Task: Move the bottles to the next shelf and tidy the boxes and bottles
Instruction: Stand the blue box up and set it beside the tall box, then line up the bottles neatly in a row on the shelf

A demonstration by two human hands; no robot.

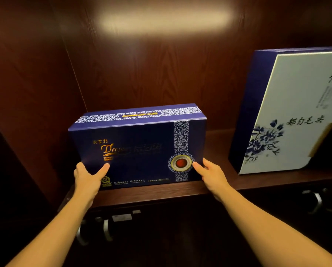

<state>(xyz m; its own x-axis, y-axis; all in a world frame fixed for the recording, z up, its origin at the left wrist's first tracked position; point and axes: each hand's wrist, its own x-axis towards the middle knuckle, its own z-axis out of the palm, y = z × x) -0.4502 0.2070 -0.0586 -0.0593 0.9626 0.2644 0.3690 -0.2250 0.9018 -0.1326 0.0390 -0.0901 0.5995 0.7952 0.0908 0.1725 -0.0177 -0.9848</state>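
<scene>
A dark blue gift box (142, 149) with gold lettering and a red round seal stands on its long edge on the wooden shelf (219, 143), left of centre. My left hand (88, 178) grips its lower left corner, thumb on the front face. My right hand (212, 174) holds the lower right corner, thumb beside the seal. A taller white box (288, 116) with blue flowers and a blue spine stands upright at the right, apart from the blue box. No bottles show on this shelf.
The shelf's dark wooden side wall (36, 97) rises just left of the blue box, the back panel (161, 64) behind it. Below the shelf edge, in shadow, metal handles (106, 229) and several dim shiny objects (319, 199) show.
</scene>
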